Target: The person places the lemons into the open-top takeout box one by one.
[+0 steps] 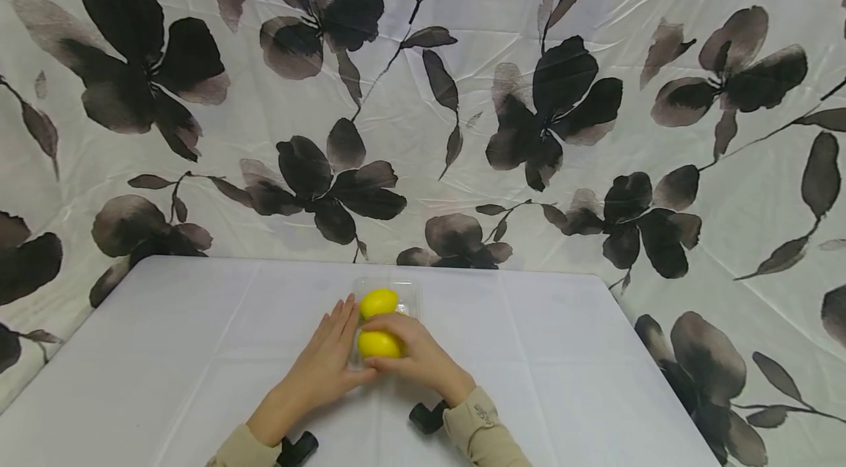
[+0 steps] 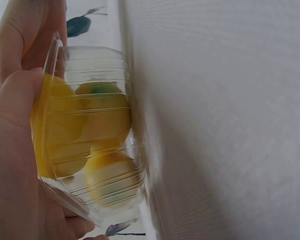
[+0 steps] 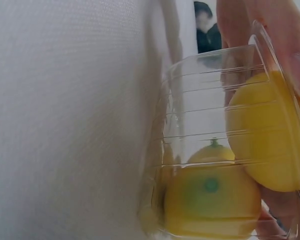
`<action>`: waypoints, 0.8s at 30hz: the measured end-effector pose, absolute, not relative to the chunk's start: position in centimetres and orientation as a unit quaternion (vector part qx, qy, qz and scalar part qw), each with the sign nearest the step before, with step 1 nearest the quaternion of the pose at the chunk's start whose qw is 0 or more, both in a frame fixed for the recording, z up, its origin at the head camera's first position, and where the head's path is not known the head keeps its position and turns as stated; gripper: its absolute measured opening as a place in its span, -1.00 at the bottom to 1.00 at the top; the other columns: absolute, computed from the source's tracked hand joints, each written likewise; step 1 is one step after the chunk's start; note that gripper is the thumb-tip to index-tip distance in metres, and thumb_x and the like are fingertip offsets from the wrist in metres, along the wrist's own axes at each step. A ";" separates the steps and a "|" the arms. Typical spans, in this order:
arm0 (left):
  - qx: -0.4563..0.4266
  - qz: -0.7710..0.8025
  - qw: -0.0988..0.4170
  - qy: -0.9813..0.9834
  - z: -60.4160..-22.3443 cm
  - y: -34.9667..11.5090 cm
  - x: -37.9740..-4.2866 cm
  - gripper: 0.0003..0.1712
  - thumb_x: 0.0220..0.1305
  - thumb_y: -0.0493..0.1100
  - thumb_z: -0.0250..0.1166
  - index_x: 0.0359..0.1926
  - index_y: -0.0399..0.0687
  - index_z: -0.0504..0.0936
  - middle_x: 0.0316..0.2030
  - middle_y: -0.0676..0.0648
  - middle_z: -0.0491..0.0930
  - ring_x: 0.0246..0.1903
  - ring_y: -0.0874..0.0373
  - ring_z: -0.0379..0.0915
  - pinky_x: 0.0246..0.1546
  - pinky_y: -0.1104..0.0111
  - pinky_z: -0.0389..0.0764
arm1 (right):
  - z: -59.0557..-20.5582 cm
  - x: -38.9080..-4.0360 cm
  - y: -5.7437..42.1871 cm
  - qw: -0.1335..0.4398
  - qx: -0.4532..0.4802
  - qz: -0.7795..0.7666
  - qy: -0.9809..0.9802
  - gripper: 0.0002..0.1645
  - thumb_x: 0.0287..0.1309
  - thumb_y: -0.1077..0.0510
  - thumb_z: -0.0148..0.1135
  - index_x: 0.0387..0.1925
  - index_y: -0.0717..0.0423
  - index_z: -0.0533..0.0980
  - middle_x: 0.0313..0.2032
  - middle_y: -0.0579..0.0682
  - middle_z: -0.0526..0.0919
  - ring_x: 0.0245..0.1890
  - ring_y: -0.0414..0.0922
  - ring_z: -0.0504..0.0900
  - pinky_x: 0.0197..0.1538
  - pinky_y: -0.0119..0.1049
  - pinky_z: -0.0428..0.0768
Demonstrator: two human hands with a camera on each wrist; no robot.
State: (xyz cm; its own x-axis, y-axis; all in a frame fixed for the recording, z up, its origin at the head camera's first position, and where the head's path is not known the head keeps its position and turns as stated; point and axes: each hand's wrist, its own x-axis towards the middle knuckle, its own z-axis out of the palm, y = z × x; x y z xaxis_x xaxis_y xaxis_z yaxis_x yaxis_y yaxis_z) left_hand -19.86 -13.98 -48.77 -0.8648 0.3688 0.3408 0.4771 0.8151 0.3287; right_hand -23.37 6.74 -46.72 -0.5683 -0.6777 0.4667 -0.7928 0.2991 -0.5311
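Note:
A clear plastic container point(image 1: 413, 294) with ribbed walls stands on the white table. In the head view two bright yellow lemons show in it, a far lemon point(image 1: 379, 301) and a near lemon point(image 1: 380, 344). My right hand point(image 1: 423, 353) grips the near lemon, thumb on its near side and fingers over its far side. My left hand point(image 1: 325, 357) lies along the container's left side, its fingers straight and pointing away. Through the wall in the left wrist view, rounder yellow fruits with green patches, an upper fruit point(image 2: 105, 117) and a lower fruit point(image 2: 110, 177), sit beneath a lemon point(image 2: 62, 130).
The white table point(image 1: 198, 335) ends at a back edge just beyond the container. Behind it hangs a floral cloth point(image 1: 436, 114). Black wrist devices, a left device point(image 1: 299, 448) and a right device point(image 1: 427, 418), sit beneath the beige sleeves.

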 end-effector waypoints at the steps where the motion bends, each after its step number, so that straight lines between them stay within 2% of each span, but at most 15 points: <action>1: -0.225 -0.205 0.133 -0.943 -48.8 -14.0 -19.8 0.23 0.11 0.31 0.37 0.44 -0.53 0.09 0.49 -0.40 -0.06 0.46 -0.33 -0.10 0.40 -0.19 0.06 | -46.8 -23.4 6.7 0.081 0.460 0.372 -0.802 -0.44 0.15 0.05 0.39 0.18 0.09 0.52 0.17 -0.01 0.60 0.19 -0.10 0.49 0.31 -0.16 0.42; 4: -0.225 -0.207 0.136 -0.942 -48.7 -14.0 -19.8 0.23 0.11 0.32 0.36 0.43 -0.54 0.10 0.49 -0.42 -0.04 0.46 -0.34 -0.09 0.39 -0.20 0.06 | -46.8 -23.4 6.6 0.084 0.465 0.363 -0.803 -0.47 0.22 0.04 0.33 0.19 0.09 0.52 0.18 0.03 0.59 0.20 -0.08 0.48 0.32 -0.14 0.40; 9: -0.216 -0.211 0.133 -0.944 -48.7 -13.9 -19.8 0.28 0.13 0.47 0.26 0.43 -0.52 0.11 0.49 -0.39 -0.03 0.46 -0.32 -0.09 0.40 -0.19 0.06 | -46.7 -23.2 6.7 0.072 0.466 0.356 -0.807 -0.58 0.42 0.07 0.05 0.23 0.08 0.50 0.22 0.05 0.57 0.26 -0.06 0.44 0.37 -0.08 0.34; 12: -0.212 -0.215 0.127 -0.945 -48.8 -13.8 -19.9 0.31 0.13 0.52 0.20 0.44 -0.51 0.10 0.50 -0.38 -0.03 0.47 -0.31 -0.10 0.40 -0.18 0.05 | -46.7 -23.2 6.8 0.058 0.462 0.364 -0.807 -0.58 0.46 0.11 -0.06 0.24 0.07 0.49 0.24 0.05 0.55 0.30 -0.05 0.41 0.39 -0.05 0.30; 24: -0.220 -0.217 0.126 -0.943 -48.8 -14.0 -19.9 0.27 0.15 0.47 0.24 0.44 -0.52 0.10 0.50 -0.37 -0.05 0.47 -0.30 -0.11 0.40 -0.20 0.04 | -47.1 -23.3 6.8 0.076 0.453 0.331 -0.824 -0.63 0.30 0.05 0.26 0.10 0.03 0.62 0.17 -0.02 0.60 0.24 -0.09 0.46 0.37 -0.07 0.32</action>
